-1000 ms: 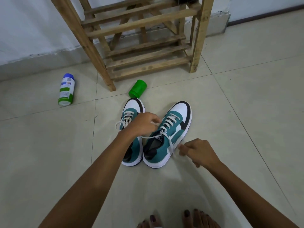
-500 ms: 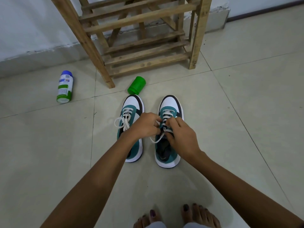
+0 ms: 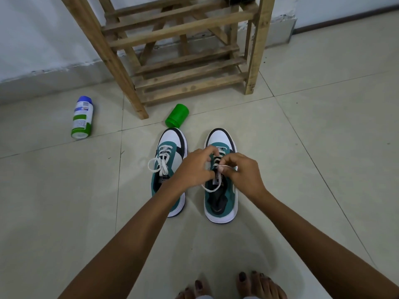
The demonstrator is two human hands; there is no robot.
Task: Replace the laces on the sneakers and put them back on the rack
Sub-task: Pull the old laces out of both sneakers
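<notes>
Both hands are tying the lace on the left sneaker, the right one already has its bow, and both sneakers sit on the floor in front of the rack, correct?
Not quite: the head view shows it reversed. Both hands, left hand and right hand, work the lace on the right sneaker; the left sneaker has the bow. Both sit on the floor before the rack.

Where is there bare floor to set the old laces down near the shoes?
Bare tile lies right of the right shoe, and left of the left shoe below the spray can. It is crowded ahead: the green cap lies at the left shoe's toe by the rack.
</notes>
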